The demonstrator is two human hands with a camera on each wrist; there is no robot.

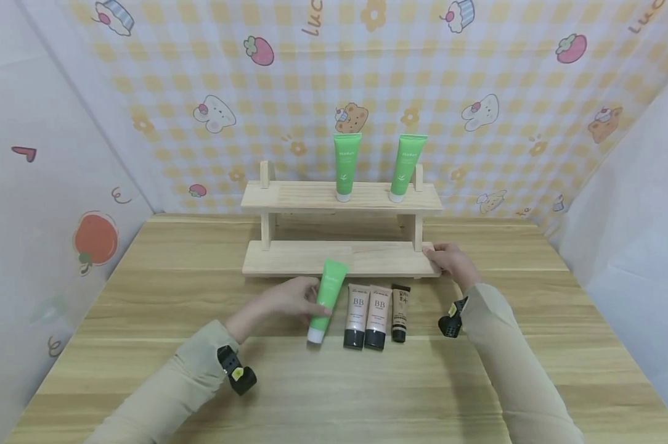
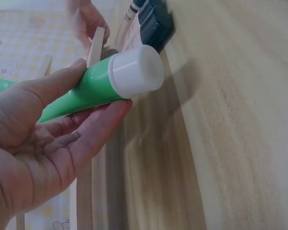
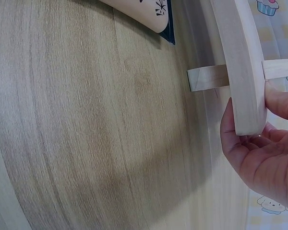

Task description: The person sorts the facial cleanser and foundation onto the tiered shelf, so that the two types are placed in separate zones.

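Observation:
My left hand (image 1: 293, 301) holds a green tube (image 1: 329, 288) with a white cap, pinched between thumb and fingers. The tube leans, cap down, in front of the wooden two-tier shelf (image 1: 289, 258). In the left wrist view its white cap (image 2: 137, 72) points away from the palm. My right hand (image 1: 453, 262) grips the right end of the lower board; in the right wrist view the thumb lies on one face of the board (image 3: 247, 72) and the fingers on the other. Two more green tubes (image 1: 345, 166) stand cap down on the upper board.
Two BB cream tubes (image 1: 357, 316) with black caps lie side by side on the wooden table (image 1: 201, 283). To their right lies a slimmer beige tube (image 1: 400, 313) with a black cap. A yellow checked cloth (image 1: 289, 80) hangs behind the shelf.

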